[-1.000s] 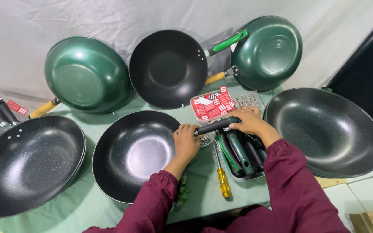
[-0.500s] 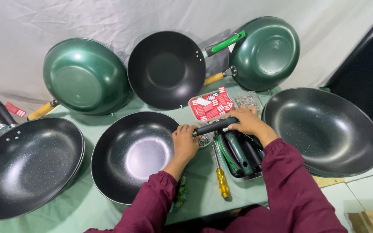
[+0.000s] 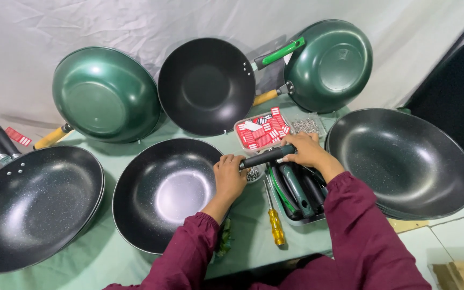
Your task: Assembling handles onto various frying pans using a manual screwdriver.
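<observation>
my arms are covered in long maroon sleeves of smooth, slightly shiny cloth, loose along the forearms and creased in soft folds. each sleeve gathers into a snug elastic cuff at the wrist. my left hand [image 3: 230, 177] and right hand [image 3: 308, 152] are bare: no gloves, rings or watch show on my fingers [image 3: 226, 159].

Bright, even light — sharp focus, soft shadows, wide-angle bending at edges.

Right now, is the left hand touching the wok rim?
Touching. The head view shows the left hand resting on the right rim of the wok, fingers at the black handle.
</observation>
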